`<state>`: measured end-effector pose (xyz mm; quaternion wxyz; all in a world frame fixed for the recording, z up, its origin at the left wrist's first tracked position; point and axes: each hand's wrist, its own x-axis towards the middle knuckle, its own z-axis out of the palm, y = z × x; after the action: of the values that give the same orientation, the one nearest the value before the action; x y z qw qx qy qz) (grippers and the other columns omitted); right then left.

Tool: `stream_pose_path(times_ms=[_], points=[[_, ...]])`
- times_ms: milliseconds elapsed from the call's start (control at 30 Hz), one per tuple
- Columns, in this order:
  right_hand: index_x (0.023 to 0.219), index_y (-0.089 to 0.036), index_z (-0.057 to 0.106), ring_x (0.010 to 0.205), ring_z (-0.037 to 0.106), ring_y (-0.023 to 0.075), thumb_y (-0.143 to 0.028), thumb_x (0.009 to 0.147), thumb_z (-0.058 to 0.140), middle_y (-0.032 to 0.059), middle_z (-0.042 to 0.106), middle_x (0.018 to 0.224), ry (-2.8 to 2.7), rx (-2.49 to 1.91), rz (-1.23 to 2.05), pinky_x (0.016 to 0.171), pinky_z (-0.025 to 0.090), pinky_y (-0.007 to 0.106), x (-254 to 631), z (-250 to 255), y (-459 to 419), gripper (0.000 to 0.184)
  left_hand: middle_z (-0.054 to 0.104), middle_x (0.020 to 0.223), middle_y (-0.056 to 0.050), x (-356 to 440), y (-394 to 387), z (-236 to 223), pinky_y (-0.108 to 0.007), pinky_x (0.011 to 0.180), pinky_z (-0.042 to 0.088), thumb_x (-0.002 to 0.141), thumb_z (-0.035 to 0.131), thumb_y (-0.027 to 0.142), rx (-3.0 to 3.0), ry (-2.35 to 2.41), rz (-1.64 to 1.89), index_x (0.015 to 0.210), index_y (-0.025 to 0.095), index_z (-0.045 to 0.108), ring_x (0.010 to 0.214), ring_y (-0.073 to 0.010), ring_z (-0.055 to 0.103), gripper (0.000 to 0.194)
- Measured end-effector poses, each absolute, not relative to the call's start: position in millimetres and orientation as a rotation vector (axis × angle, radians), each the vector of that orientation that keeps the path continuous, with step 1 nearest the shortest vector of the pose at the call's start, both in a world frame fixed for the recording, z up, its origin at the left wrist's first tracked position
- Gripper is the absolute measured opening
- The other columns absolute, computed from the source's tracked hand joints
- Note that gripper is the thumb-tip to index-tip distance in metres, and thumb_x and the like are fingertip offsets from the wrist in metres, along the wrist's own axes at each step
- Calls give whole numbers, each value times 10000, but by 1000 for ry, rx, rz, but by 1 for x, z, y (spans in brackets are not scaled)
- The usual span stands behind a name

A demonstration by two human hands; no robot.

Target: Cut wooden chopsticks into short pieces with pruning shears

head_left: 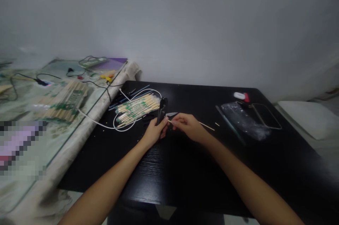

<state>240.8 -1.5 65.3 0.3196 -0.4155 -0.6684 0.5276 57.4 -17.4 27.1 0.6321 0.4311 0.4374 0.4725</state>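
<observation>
Left hand [156, 130] clamped on black tool [162, 110], held upright over black table [185, 179], near its middle. Right hand [188, 126] just beside it, fingertips pinched together on thin light stick [170, 121], which sits between the hands. Tool type unclear. Wrapped stick packs [137, 107] lie to the left on the table, white cable [99, 124] looping around them. Another thin stick [207, 126] lies beyond the right wrist. Crumpled clear plastic bag [245, 120] well apart, right side, near phone-like object [267, 116].

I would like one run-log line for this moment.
Left hand: grips black tool | Right hand: pinches thin pale stick | Rest: packaged sticks at left, clear plastic at right
</observation>
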Motion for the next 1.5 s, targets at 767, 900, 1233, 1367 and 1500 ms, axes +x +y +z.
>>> stream_pose_path(times_ms=[767,900,1233,1367,1500], points=[[871,-163,722,718,655,154,-353,866,699,39,728,780,-1716,-1056,1358,707,507,285,239,56,1,191,454,505,64,57,-19,28,-206,382,298,751,726,711,1101,1088,1045,752,163,580,393,-67,388,567],[881,-157,711,765,682,166,-355,825,751,56,753,845,-1660,-1069,1333,750,527,305,236,50,1,209,456,508,65,57,-18,27,-205,377,307,754,728,704,1103,1084,1055,723,172,553,389,-66,394,561],[865,-167,716,649,611,130,-289,933,584,16,718,741,-1897,-1169,1256,636,445,251,243,64,2,193,454,516,74,56,-17,29,-200,381,305,758,783,594,940,1013,1085,772,157,598,386,-56,384,475],[1011,-165,743,768,688,157,-208,896,635,45,767,865,-1939,-1298,1171,723,493,259,263,69,15,164,459,514,83,51,-15,34,-203,393,298,694,852,426,904,1036,1117,785,162,593,382,-52,383,381],[912,-188,774,822,713,167,-123,877,658,50,783,883,-2051,-1626,787,773,492,252,299,77,33,138,470,482,89,49,-15,37,-213,412,304,669,831,326,916,1068,1115,941,143,656,376,-62,383,372]])
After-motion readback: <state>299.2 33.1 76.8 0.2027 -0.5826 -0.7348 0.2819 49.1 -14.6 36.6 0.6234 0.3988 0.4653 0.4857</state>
